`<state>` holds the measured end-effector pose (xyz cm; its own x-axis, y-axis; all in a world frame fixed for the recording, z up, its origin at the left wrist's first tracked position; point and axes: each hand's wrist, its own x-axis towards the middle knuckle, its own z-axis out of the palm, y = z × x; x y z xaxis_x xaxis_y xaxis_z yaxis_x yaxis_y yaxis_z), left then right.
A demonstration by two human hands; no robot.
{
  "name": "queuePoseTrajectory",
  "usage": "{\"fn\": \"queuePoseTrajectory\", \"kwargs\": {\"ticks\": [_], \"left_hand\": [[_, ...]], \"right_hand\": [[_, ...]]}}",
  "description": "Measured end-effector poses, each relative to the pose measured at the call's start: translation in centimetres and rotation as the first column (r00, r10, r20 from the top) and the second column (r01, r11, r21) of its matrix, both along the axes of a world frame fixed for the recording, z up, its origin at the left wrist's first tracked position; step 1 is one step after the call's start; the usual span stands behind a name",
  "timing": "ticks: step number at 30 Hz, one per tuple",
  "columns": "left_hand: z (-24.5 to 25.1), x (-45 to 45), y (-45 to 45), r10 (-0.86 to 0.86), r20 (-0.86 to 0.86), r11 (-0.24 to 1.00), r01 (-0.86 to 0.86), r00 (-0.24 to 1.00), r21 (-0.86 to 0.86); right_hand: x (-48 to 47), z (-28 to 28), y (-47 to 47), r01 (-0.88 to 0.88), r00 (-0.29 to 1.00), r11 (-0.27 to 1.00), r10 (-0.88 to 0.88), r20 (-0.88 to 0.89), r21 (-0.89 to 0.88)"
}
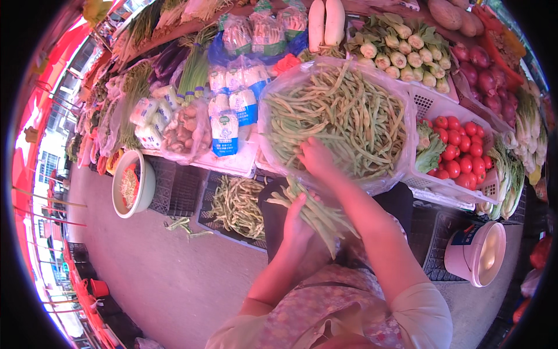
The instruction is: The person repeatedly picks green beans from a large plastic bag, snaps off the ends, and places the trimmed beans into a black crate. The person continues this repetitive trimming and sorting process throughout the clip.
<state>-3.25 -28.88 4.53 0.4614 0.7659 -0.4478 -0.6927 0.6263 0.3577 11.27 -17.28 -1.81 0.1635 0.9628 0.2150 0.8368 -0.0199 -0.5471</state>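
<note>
My left hand [298, 222] is closed around a bunch of flat green beans [318, 216] above my lap. My right hand [317, 158] reaches over the near edge of a large heap of green beans [348, 118], its fingers touching or just above them; whether it grips a bean I cannot tell. The heap lies in a container lined with a clear plastic bag [407, 131]. Lower down, left of my knees, a dark plastic crate [205, 213] holds more beans [239, 209], paler and partly curled.
Right of the heap, a white plastic basket [444, 104] holds tomatoes [465, 152]. Packaged mushrooms [225, 131] stand at its left. A pale basin [150, 183] is at the lower left, a white bucket [466, 253] at the lower right. Some loose beans [181, 224] lie on the floor.
</note>
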Motion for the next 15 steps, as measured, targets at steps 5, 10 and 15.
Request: {"fn": "queuePoseTrajectory", "kwargs": {"ticks": [5,10,15], "left_hand": [[-0.1,-0.3,0.6,0.035,0.016,0.999,-0.036,0.999,0.022],[-0.7,0.8,0.6,-0.018,0.045,1.000,0.019,0.999,-0.014],[-1.1,2.2,1.3,-0.051,-0.004,0.998,0.051,0.999,0.023]], "right_hand": [[0.9,1.1,0.0,-0.025,0.998,0.999,0.026,0.055,-0.024],[5.0,2.2,-2.6,-0.107,0.983,0.992,0.116,0.143,-0.072],[6.7,3.5,-4.4,-0.227,0.917,0.927,0.100,-0.385,-0.299]]}}
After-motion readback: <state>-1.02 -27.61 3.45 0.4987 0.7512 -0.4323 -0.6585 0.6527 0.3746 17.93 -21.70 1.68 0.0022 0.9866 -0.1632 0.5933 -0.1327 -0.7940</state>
